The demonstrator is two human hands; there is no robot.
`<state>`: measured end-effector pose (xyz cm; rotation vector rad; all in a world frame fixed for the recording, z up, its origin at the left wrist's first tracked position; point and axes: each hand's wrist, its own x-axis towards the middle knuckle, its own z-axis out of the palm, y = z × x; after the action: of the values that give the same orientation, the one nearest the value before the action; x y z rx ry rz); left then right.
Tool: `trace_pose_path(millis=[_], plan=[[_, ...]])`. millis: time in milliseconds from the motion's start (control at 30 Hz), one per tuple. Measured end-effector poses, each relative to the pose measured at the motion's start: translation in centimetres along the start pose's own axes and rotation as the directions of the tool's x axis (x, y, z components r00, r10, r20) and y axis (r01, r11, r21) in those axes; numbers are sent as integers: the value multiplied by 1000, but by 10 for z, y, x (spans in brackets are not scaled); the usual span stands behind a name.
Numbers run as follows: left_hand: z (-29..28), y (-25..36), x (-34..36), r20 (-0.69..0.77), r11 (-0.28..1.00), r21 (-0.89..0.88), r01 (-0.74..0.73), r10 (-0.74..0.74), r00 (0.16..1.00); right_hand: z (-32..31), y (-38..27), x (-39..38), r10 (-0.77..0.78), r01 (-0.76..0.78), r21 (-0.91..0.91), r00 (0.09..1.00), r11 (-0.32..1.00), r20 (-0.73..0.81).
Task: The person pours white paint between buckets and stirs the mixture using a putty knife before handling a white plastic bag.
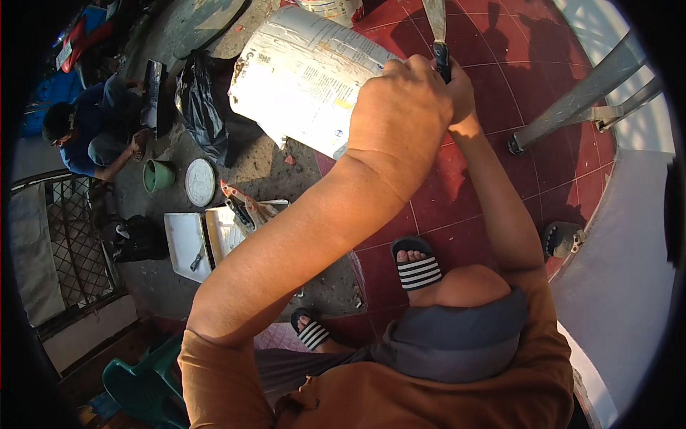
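Black bag [201,107], probably plastic, near bucket [304,79]

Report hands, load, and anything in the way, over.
Left hand gripping white cylindrical plastic bucket, tilted. Right hand gripping black-handled metal-bladed tool. Slanted grey metal tube off to the right, touching neither hand.

We note hard sunlight, glare whitening the bucket [300,86], dark shadows across the red tiles [500,107], black fisheye corners, bent edges.
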<state>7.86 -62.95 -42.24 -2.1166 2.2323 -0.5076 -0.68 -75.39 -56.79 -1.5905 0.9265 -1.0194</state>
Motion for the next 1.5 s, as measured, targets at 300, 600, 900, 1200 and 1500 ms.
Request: trace_pose_path(millis=[300,600,900,1200,1500], plan=[[-6,-57,-20,-179,982,-174,72,-103,978,12,-45,4,-104,98,63,990,993,92],[1,-140,-61,-166,894,-355,274,-348,923,35,-53,0,-78,57,167,990,984,119],[13,-165,-76,-141,819,-483,310,-422,896,7,-72,-33,86,-58,-213,988,975,126],[12,-163,-71,-109,787,-538,301,-420,901,-26,-123,-60,-100,225,-358,937,906,335],[3,-142,-61,-167,800,-545,250,-396,903,-17,-125,-55,184,-63,-330,918,942,352]])
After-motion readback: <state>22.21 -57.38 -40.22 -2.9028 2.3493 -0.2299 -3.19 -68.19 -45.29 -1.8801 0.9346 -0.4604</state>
